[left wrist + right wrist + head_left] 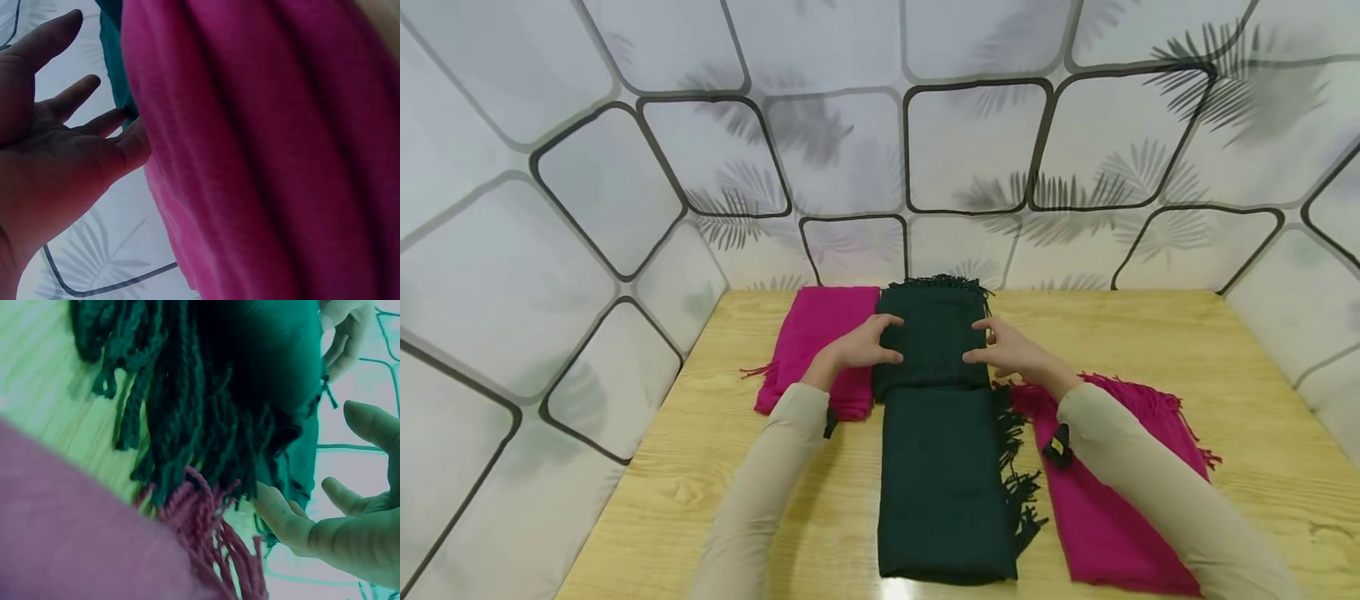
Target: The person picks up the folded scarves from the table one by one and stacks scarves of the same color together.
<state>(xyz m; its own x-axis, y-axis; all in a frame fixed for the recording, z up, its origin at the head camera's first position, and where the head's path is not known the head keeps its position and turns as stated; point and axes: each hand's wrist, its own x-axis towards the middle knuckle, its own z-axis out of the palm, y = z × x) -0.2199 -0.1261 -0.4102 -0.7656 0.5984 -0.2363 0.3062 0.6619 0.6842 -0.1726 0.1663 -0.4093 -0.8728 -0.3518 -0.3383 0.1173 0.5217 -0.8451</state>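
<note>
Two folded dark green scarves lie in a column at mid-table, the far scarf [934,333] touching the near scarf [946,487]. My left hand [863,343] is at the far scarf's left edge, fingers spread and nothing held. In the left wrist view, this hand [62,134] is beside the folds of a magenta scarf [250,150]. Opposite it, my right hand [1018,352] is at the far scarf's right edge, thumb and fingers apart. The right wrist view has that hand [356,519] near dark green fringe [169,406]; whether its lower fingers touch anything, I cannot tell.
A folded magenta scarf [808,333] lies left of the far green one. Another magenta scarf [1105,517], with fringe [1138,396] at its far end, lies slanted under my right forearm. The wooden table [655,500] meets a patterned cloth wall [850,167] behind.
</note>
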